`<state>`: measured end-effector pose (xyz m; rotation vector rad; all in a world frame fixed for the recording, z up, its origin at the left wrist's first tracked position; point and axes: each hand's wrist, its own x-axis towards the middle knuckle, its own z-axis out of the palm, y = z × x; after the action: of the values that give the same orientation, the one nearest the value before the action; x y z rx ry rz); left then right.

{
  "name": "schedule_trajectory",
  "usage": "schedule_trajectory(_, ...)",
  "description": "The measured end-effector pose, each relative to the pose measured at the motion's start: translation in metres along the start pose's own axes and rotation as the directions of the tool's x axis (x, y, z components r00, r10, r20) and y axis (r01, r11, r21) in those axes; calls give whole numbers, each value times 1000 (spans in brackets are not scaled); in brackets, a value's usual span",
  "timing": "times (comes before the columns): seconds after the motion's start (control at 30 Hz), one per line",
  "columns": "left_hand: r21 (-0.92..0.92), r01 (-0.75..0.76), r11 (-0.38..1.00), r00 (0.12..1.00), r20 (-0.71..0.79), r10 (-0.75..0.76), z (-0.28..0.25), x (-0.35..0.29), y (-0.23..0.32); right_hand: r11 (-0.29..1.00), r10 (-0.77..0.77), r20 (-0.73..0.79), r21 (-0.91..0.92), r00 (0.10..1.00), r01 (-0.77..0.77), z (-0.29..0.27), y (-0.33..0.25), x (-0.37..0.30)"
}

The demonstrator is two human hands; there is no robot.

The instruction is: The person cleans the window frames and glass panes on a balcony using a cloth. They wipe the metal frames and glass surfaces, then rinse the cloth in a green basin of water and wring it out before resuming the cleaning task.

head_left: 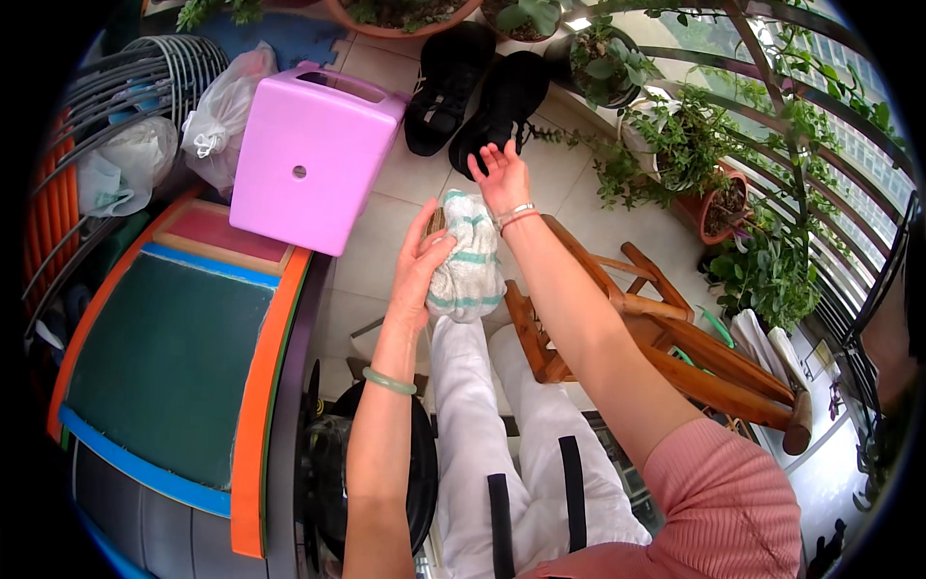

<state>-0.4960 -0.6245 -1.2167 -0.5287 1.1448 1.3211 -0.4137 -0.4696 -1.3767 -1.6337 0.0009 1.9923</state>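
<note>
My left hand (421, 265) is closed on the left side of a bunched white cloth (469, 259) with green stripes. Its thumb lies over the cloth. A small brown piece (436, 223) shows between my fingers and the cloth; I cannot make out what it is. Just past the cloth's far end, my right hand (503, 179) has its fingers apart and nothing in it. Beyond it, a pair of black shoes (449, 87) stands on the tiled floor (381, 198). The right fingertips overlap the nearer shoe in the picture; whether they touch it, I cannot tell.
A pink plastic stool (307, 159) stands at the left, beside a green board (169, 362) with an orange and blue frame. Wooden stool parts (666, 333) lie by my right forearm. Potted plants (680, 145) line the railing (849, 106). Plastic bags (227, 121) sit at the far left.
</note>
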Motion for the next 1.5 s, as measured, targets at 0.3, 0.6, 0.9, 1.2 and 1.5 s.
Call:
schedule_trajectory(0.3,7,-22,1000,1000,-11,22,1,-25,-15,952,167,146,-282,975,-121,-23,-17,-89)
schedule_trajectory(0.6,533,-27,846,978,190,-89,79,-85,-65,760,134,-212,-605,968,-237,-188,-138,-328)
schedule_trajectory(0.9,839,-330,433,938,343,50,209,-155,-150,366,-72,598,-729,798,579,-179,-280,-365)
schedule_trajectory(1.2,896,-251,366,944,141,299,222,-175,-144,436,-454,480,-615,751,657,-137,-223,-344)
schedule_trajectory(1.5,853,-264,450,859,-5,512,170,-155,-107,367,-550,416,-659,724,657,-46,-167,-347)
